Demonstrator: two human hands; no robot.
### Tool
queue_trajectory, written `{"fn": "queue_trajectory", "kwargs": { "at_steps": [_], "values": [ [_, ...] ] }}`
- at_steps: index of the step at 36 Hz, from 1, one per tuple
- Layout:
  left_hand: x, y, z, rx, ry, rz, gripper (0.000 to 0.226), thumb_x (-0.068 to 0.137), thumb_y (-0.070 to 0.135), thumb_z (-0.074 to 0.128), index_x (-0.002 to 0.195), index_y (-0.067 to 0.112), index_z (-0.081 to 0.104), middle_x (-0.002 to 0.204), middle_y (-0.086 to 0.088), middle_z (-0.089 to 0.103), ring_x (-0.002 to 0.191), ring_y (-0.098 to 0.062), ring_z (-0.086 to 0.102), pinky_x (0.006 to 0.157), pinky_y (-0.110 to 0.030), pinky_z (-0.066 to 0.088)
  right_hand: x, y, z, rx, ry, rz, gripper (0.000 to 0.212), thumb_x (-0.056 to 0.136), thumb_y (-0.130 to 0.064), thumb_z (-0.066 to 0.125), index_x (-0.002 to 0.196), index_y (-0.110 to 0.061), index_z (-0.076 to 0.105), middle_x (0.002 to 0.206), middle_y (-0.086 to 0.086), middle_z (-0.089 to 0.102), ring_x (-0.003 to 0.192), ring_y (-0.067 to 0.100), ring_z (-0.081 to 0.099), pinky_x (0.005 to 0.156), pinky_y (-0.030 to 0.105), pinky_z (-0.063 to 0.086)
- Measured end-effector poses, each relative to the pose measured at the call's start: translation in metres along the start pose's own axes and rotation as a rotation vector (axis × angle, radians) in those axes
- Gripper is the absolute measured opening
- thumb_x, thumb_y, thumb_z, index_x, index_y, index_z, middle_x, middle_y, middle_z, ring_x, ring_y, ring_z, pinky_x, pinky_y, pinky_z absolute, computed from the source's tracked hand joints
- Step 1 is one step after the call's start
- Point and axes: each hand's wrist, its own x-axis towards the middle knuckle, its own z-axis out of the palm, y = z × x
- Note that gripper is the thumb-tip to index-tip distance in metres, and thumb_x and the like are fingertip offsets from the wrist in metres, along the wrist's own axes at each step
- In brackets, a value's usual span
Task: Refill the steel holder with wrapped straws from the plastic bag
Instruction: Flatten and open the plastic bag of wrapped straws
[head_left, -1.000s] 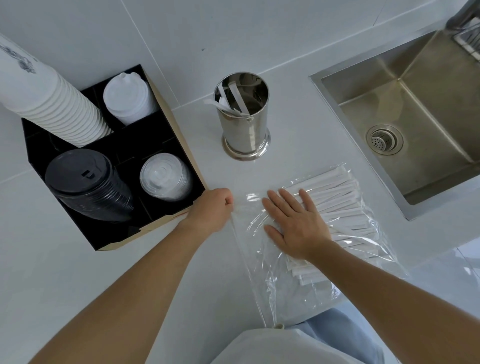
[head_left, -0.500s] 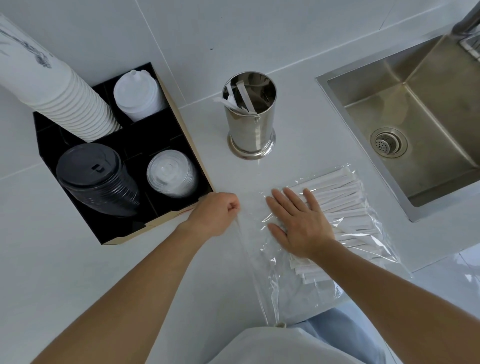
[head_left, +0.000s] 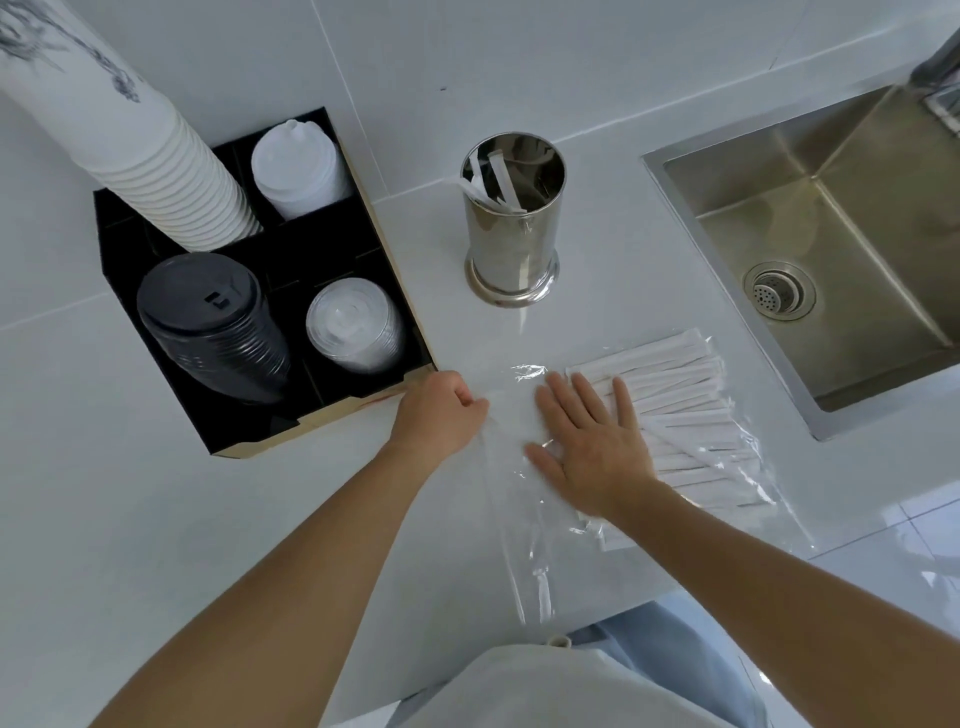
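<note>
A clear plastic bag lies flat on the white counter, with a bundle of wrapped white straws inside its right half. My left hand is closed in a fist on the bag's left edge. My right hand lies flat, fingers spread, on top of the bag and over the straws' near ends. The steel holder stands upright behind the bag, holding a few wrapped straws.
A black organiser box at the left holds a tall stack of white paper cups, white lids, black lids and clear lids. A steel sink is set into the counter at the right. The counter's front edge runs under the bag.
Both hands have stayed on the bag. The view has shifted slightly, so the holder and box sit a little further right in the picture.
</note>
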Motion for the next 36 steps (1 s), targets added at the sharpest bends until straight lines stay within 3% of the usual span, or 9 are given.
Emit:
{"fn": "queue_trajectory", "kwargs": {
  "at_steps": [4, 10, 14, 16, 19, 22, 26, 31, 36],
  "values": [
    [-0.001, -0.005, 0.0, -0.002, -0.014, 0.016, 0.005, 0.081, 0.013, 0.062, 0.077, 0.014, 0.065, 0.077, 0.001, 0.064, 0.073, -0.02, 0.061, 0.06, -0.027, 0.046, -0.016, -0.01, 0.011, -0.034, -0.04, -0.004, 0.085, 0.086, -0.074, 0.002, 0.155, -0.025, 0.003, 0.164, -0.003, -0.003, 0.149, 0.023, -0.01, 0.112, 0.057, -0.018],
    [-0.009, -0.018, -0.01, -0.134, -0.036, 0.026, 0.015, 0.081, 0.003, 0.062, 0.074, 0.017, 0.063, 0.062, 0.001, 0.063, 0.051, -0.01, 0.06, 0.038, -0.014, 0.039, -0.016, -0.009, 0.016, -0.057, -0.042, -0.007, 0.086, 0.086, -0.075, 0.002, 0.155, -0.024, 0.005, 0.164, -0.002, 0.001, 0.15, 0.024, -0.006, 0.113, 0.059, -0.016],
    [-0.016, -0.014, -0.004, -0.24, -0.023, -0.016, 0.006, 0.084, 0.015, 0.063, 0.079, 0.018, 0.063, 0.065, -0.005, 0.066, 0.044, -0.001, 0.057, 0.038, -0.014, 0.038, -0.016, -0.01, 0.016, -0.059, -0.046, 0.006, 0.086, 0.086, -0.075, 0.003, 0.155, -0.024, 0.005, 0.164, -0.003, 0.002, 0.15, 0.024, -0.004, 0.113, 0.059, -0.016],
    [-0.021, -0.01, 0.002, -0.273, -0.023, -0.044, 0.006, 0.081, 0.023, 0.068, 0.086, 0.02, 0.065, 0.072, -0.005, 0.068, 0.054, -0.008, 0.062, 0.042, -0.015, 0.04, -0.016, -0.01, 0.016, -0.062, -0.048, 0.007, 0.086, 0.086, -0.075, 0.003, 0.155, -0.024, 0.003, 0.164, -0.003, 0.001, 0.15, 0.024, -0.005, 0.112, 0.058, -0.018],
    [-0.028, -0.008, 0.009, -0.26, -0.029, -0.055, 0.014, 0.079, 0.015, 0.069, 0.09, 0.022, 0.066, 0.076, -0.003, 0.067, 0.07, -0.02, 0.066, 0.048, -0.019, 0.044, -0.016, -0.008, 0.014, -0.038, -0.048, -0.015, 0.087, 0.084, -0.077, 0.0, 0.155, -0.027, 0.0, 0.164, -0.005, -0.005, 0.15, 0.022, -0.009, 0.112, 0.056, -0.019],
    [-0.03, -0.014, 0.007, -0.289, -0.03, -0.088, 0.016, 0.077, 0.008, 0.064, 0.082, 0.023, 0.066, 0.07, -0.002, 0.067, 0.061, -0.017, 0.062, 0.039, -0.014, 0.04, -0.019, 0.0, 0.007, 0.017, 0.0, -0.036, 0.079, 0.088, -0.072, 0.004, 0.155, -0.03, 0.008, 0.164, -0.005, 0.001, 0.15, 0.021, -0.003, 0.115, 0.054, -0.013],
    [-0.029, -0.026, 0.001, -0.305, -0.035, -0.118, 0.021, 0.077, 0.002, 0.066, 0.075, 0.023, 0.067, 0.08, -0.011, 0.07, 0.065, -0.022, 0.064, 0.052, -0.023, 0.048, -0.027, 0.018, 0.004, -0.019, -0.012, 0.004, 0.069, 0.093, -0.061, 0.005, 0.155, -0.031, 0.005, 0.164, -0.005, -0.003, 0.15, 0.019, -0.005, 0.116, 0.057, -0.009],
    [-0.031, -0.037, 0.0, -0.348, 0.065, -0.147, 0.025, 0.084, 0.007, 0.062, 0.069, 0.027, 0.066, 0.062, -0.001, 0.068, 0.046, -0.001, 0.059, 0.042, -0.015, 0.044, -0.03, 0.024, 0.011, -0.069, -0.04, -0.01, 0.066, 0.095, -0.059, 0.001, 0.154, -0.031, -0.007, 0.163, -0.005, -0.015, 0.148, 0.018, -0.016, 0.116, 0.057, -0.009],
    [-0.044, -0.034, 0.007, -0.432, 0.106, -0.154, 0.013, 0.078, 0.025, 0.066, 0.074, 0.037, 0.065, 0.062, 0.008, 0.069, 0.055, -0.008, 0.066, 0.047, -0.02, 0.051, -0.03, 0.024, 0.015, -0.085, -0.028, 0.001, 0.066, 0.095, -0.06, -0.001, 0.155, -0.031, -0.006, 0.163, -0.005, -0.012, 0.149, 0.019, -0.015, 0.116, 0.057, -0.01]
  ]
}}
